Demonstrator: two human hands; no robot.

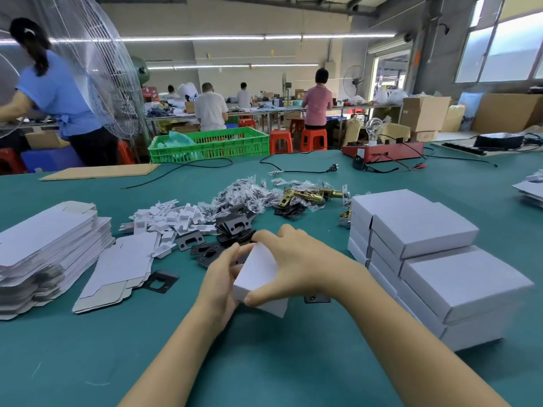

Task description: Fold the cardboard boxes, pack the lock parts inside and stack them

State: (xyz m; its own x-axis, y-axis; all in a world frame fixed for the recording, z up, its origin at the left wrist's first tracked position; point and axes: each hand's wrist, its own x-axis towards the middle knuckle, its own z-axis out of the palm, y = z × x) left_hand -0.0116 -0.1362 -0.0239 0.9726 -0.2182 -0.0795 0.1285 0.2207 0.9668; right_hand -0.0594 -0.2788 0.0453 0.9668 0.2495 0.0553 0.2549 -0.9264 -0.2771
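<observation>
A small white cardboard box point(260, 274) is tilted just above the green table point(264, 362) at the centre. My left hand point(219, 284) grips its left end. My right hand point(296, 259) spans its top, thumb at the near corner and fingers curled over the far edge. Flat unfolded box blanks point(47, 248) are stacked at the left, with loose blanks point(120, 274) beside them. Black lock plates point(232, 227), white plastic pieces point(173, 218), bagged screws point(249, 193) and brass latch bolts point(311, 196) lie behind the box. Finished white boxes point(426, 259) are stacked at the right.
A black plate point(161, 282) lies by the loose blanks; another point(316, 298) peeks out under my right wrist. Cables, a red tester with a bulb point(382, 149), a green crate point(211, 143) and a cardboard sheet point(100, 171) sit at the far edge. People work at benches behind.
</observation>
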